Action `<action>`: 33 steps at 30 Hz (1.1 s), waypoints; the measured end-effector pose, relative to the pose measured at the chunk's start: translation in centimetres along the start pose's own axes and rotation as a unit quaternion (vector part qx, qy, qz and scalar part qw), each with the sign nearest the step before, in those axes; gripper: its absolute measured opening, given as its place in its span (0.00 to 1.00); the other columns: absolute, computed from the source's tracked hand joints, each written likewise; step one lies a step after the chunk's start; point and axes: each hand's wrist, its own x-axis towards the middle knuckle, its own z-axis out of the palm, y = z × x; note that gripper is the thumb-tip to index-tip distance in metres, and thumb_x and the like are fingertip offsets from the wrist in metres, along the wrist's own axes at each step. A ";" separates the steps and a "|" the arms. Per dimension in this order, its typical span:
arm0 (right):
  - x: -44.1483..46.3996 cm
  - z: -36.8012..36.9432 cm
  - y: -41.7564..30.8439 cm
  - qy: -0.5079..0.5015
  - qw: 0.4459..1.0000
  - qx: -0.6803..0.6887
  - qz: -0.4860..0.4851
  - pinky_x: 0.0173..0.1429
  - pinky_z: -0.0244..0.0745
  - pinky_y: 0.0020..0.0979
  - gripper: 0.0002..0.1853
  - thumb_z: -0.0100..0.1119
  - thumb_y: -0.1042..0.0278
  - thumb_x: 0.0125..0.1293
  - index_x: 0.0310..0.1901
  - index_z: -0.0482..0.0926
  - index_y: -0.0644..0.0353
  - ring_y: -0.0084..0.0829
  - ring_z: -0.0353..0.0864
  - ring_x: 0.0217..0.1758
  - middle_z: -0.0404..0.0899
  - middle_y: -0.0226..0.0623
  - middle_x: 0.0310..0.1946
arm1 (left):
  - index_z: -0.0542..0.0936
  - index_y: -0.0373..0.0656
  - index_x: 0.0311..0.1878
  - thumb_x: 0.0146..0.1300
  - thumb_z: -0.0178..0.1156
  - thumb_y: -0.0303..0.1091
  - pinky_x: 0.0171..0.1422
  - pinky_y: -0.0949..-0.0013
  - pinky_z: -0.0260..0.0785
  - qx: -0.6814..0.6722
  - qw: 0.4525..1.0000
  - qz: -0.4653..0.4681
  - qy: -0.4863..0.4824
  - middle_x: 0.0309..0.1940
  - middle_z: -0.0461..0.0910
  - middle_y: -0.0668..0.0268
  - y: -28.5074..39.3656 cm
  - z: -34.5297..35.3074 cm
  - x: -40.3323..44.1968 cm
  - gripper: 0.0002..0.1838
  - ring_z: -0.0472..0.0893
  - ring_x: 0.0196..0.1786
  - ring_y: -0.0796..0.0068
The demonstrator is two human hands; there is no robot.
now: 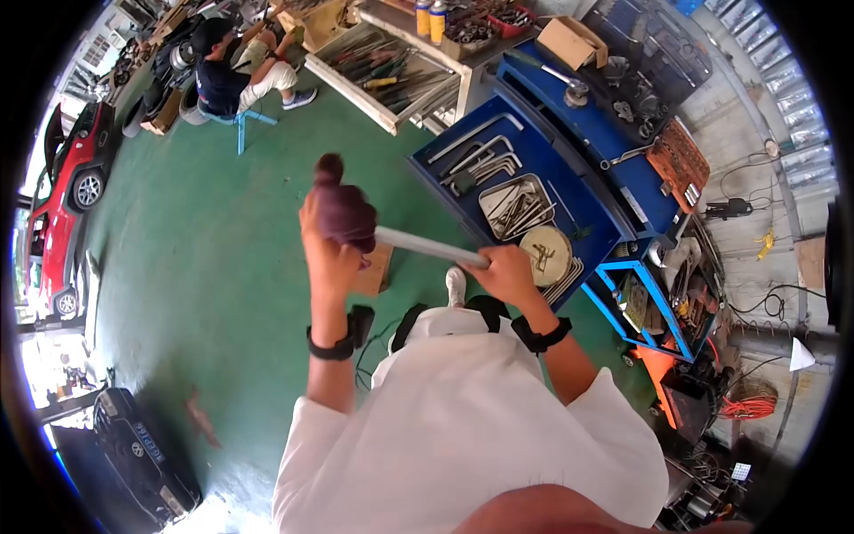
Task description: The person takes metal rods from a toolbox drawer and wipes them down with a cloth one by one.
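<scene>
A straight grey metal bar (422, 243) runs between my hands in front of my white shirt. My right hand (509, 278) is closed around its right end, close to the open blue drawer. At the other end my left hand (327, 254) is closed on a dark maroon rag (345, 216), which is bunched against the bar and hides that end. Part of the rag sticks up above the hand. In the drawer (454, 198) lie hex keys (494, 165), a metal tray (489, 198) of small tools and a round dish (560, 254) with small parts.
A blue tool cabinet (587, 120) stands to the right, with a cardboard box (572, 43) on top. A wooden drawer of tools (391, 76) juts out ahead. At the far left a person (227, 80) sits on a blue stool. A wooden block (374, 270) is below my hands.
</scene>
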 end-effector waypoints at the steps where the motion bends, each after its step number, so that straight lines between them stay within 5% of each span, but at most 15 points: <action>1: 0.0 0.0 -0.8 -0.005 1.000 -0.006 0.018 0.24 0.70 0.40 0.18 0.69 0.49 0.56 0.22 0.84 0.57 0.45 0.77 0.19 0.75 0.41 0.14 | 0.74 0.34 0.57 0.49 0.60 0.23 0.59 0.58 0.71 0.140 0.986 0.094 0.009 0.48 0.81 0.53 0.8 0.1 0.4 0.27 0.80 0.49 0.54; 2: 0.2 0.1 -1.4 0.004 1.000 -0.014 0.018 0.24 0.70 0.39 0.21 0.69 0.46 0.55 0.21 0.83 0.57 0.45 0.77 0.19 0.75 0.40 0.13 | 0.70 0.37 0.63 0.47 0.65 0.26 0.61 0.53 0.67 0.119 0.991 0.057 -0.036 0.53 0.77 0.50 2.1 0.5 0.4 0.35 0.75 0.53 0.46; 6: 0.3 1.3 -1.0 0.028 0.999 0.002 0.042 0.23 0.69 0.39 0.22 0.69 0.45 0.55 0.20 0.82 0.58 0.46 0.76 0.19 0.73 0.41 0.12 | 0.79 0.37 0.54 0.46 0.68 0.29 0.54 0.60 0.71 0.061 0.996 0.043 -0.049 0.45 0.80 0.52 2.0 0.9 -0.1 0.27 0.79 0.46 0.51; 9: -0.3 1.0 -0.4 -0.020 0.997 0.020 0.065 0.23 0.68 0.40 0.21 0.69 0.45 0.55 0.21 0.82 0.57 0.47 0.76 0.19 0.73 0.42 0.12 | 0.81 0.37 0.48 0.45 0.70 0.28 0.48 0.64 0.72 0.020 0.986 0.166 0.003 0.40 0.82 0.56 -0.5 0.3 -1.5 0.23 0.80 0.42 0.57; 17: -1.0 -0.7 -1.0 0.014 0.999 0.004 -0.050 0.24 0.66 0.41 0.17 0.68 0.51 0.56 0.21 0.82 0.56 0.45 0.75 0.19 0.73 0.41 0.13 | 0.78 0.37 0.42 0.43 0.74 0.25 0.42 0.68 0.73 -0.046 0.982 0.181 -0.011 0.35 0.83 0.59 -1.5 -4.2 -3.7 0.21 0.80 0.34 0.66; 21: -1.8 -5.2 -3.4 0.075 0.987 -0.121 -0.078 0.23 0.66 0.38 0.15 0.68 0.56 0.56 0.19 0.80 0.55 0.41 0.75 0.17 0.74 0.38 0.12 | 0.80 0.40 0.48 0.47 0.72 0.27 0.49 0.66 0.74 -0.068 0.967 0.034 -0.242 0.40 0.84 0.58 -1.4 -6.3 -6.1 0.22 0.83 0.40 0.64; 23: -2.5 -8.1 -5.1 0.132 0.951 -0.232 -0.155 0.22 0.64 0.34 0.15 0.67 0.60 0.57 0.16 0.79 0.52 0.37 0.73 0.14 0.72 0.34 0.11 | 0.80 0.37 0.44 0.45 0.74 0.31 0.43 0.66 0.74 -0.053 0.946 0.074 -0.312 0.34 0.83 0.59 -0.8 -5.7 -6.9 0.21 0.83 0.37 0.64; 29: -2.4 -12.7 -5.0 0.169 0.952 -0.213 -0.139 0.18 0.58 0.37 0.16 0.69 0.66 0.53 0.13 0.74 0.55 0.41 0.68 0.12 0.68 0.36 0.09 | 0.79 0.39 0.38 0.41 0.75 0.34 0.36 0.69 0.72 -0.103 0.970 0.029 -0.220 0.28 0.80 0.62 3.4 -1.6 -5.7 0.20 0.81 0.30 0.66; 31: -3.5 -12.8 -4.4 0.172 0.955 -0.219 -0.099 0.19 0.58 0.37 0.17 0.69 0.66 0.55 0.14 0.74 0.59 0.44 0.67 0.12 0.66 0.40 0.09 | 0.79 0.40 0.38 0.40 0.76 0.33 0.34 0.70 0.71 -0.122 0.974 0.066 -0.180 0.29 0.81 0.63 7.2 -0.9 -3.1 0.20 0.79 0.28 0.66; 33: -5.0 -11.7 -4.6 0.194 0.971 -0.136 -0.024 0.19 0.58 0.36 0.18 0.69 0.65 0.57 0.15 0.75 0.60 0.44 0.65 0.11 0.64 0.43 0.09 | 0.80 0.41 0.38 0.39 0.77 0.34 0.33 0.69 0.72 -0.157 0.957 0.211 -0.126 0.29 0.81 0.64 8.3 -0.3 -0.9 0.22 0.78 0.27 0.66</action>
